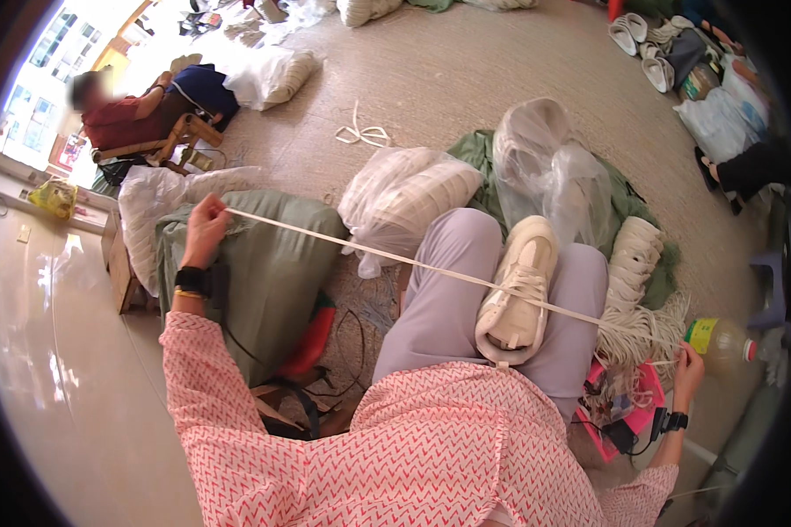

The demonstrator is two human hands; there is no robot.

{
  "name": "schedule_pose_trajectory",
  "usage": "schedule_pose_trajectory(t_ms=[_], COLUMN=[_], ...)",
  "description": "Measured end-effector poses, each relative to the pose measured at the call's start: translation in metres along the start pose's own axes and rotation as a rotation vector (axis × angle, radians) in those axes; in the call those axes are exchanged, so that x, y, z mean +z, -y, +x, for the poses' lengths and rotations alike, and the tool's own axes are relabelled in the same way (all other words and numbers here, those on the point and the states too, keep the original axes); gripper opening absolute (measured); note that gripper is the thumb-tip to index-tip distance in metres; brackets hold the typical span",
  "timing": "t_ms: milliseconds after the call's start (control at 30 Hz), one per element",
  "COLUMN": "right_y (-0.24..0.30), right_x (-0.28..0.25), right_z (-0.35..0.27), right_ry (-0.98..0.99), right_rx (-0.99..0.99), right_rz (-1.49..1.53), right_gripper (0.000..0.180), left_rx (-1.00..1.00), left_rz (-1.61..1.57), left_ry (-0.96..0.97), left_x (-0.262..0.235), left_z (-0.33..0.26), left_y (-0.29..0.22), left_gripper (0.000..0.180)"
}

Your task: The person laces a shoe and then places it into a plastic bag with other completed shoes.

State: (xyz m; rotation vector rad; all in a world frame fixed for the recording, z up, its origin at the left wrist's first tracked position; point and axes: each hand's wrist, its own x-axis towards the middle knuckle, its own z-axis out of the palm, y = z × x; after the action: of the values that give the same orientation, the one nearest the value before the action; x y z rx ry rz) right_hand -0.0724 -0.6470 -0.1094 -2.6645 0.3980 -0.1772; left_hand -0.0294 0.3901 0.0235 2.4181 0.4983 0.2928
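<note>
A cream sneaker rests between my thighs, its toe pointing away from me. A flat white shoelace runs through its upper eyelets and stretches out tautly to both sides. Far out to the left, my left hand pinches one end, above a grey-green sack. My right hand is closed on the other end, low at the right, beside a bundle of loose white laces. Several nested cream shoes lie just beyond that bundle.
Bagged shoes and a clear plastic bag lie ahead of my knees. At the right are a pink tray and a bottle. The grey-green sack stands left. One person sits farther off.
</note>
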Motion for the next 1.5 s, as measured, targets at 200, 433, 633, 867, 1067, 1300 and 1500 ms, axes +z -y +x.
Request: schedule_pose_trajectory(t_ms=[200, 433, 633, 867, 1067, 1300, 1500], right_y=[-0.032, -0.071, -0.076, -0.029, 0.045, 0.139, 0.315], right_x=[-0.012, -0.024, -0.031, -0.007, -0.008, 0.017, 0.032], right_z=[-0.001, -0.004, -0.007, -0.003, 0.036, -0.016, -0.071], right_ry=[0.047, 0.043, 0.059, 0.21, 0.148, 0.266, 0.781], right_rx=[0.095, 0.174, 0.27, 0.27, 0.388, 0.361, 0.238], right_rz=[0.029, 0.1, 0.075, -0.169, 0.592, 0.938, 0.954], right_gripper=[0.024, 0.023, 0.016, 0.009, 0.015, 0.017, 0.018], left_rx=[-0.103, -0.084, -0.07, -0.01, 0.273, -0.053, -0.046], left_rz=[0.003, 0.201, 0.155, -0.082, -0.005, -0.196, -0.634], left_ry=[0.08, 0.026, 0.102, 0.275, -0.078, 0.769, 1.173], left_x=[-0.008, -0.009, 0.0, 0.042, 0.013, 0.101, 0.201], left_z=[-0.002, 0.011, 0.02, 0.029, 0.055, -0.038, -0.138], left_y=[0.001, 0.011, 0.001, -0.072, -0.14, -0.149, -0.226], left_gripper=[0.01, 0.012, 0.012, 0.008, 0.005, 0.01, 0.009])
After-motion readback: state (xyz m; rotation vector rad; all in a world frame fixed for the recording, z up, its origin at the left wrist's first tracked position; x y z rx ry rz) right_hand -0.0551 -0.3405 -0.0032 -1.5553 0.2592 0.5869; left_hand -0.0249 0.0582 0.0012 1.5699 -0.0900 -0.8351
